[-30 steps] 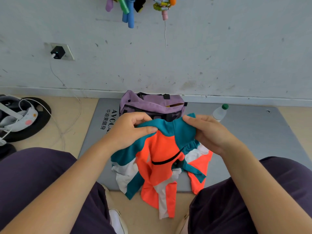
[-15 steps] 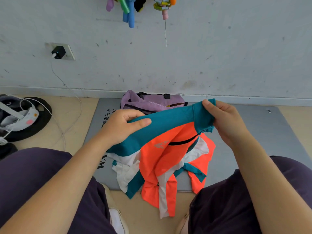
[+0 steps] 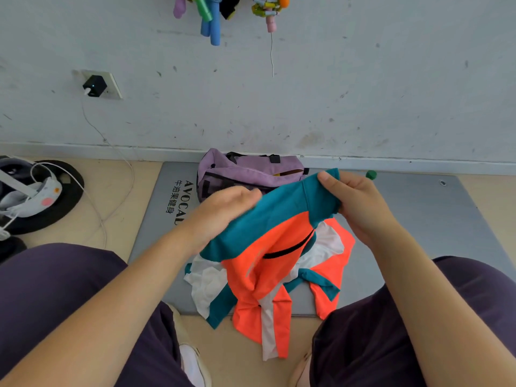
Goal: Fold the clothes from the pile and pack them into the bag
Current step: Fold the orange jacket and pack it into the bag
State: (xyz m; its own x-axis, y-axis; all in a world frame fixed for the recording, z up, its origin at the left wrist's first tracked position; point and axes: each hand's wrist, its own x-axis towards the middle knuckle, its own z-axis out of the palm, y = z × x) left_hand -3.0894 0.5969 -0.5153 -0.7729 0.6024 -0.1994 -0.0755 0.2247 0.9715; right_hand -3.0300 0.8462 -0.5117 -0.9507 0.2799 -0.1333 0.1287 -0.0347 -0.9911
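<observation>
The right hand (image 3: pixel 360 208) pinches one corner of the teal, orange and white stretchy garment (image 3: pixel 279 247), and the left hand (image 3: pixel 223 210) grips its teal band, holding it above the grey floor mat (image 3: pixel 418 219). A neat fold likely needs the band pulled taut and level before laying it flat, with the open lilac fabric bag (image 3: pixel 248 174) just behind.

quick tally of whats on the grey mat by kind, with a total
garment: 1, held up over the mat by both hands
bag: 1
bottle: 1, only its green cap shows
total: 3
</observation>
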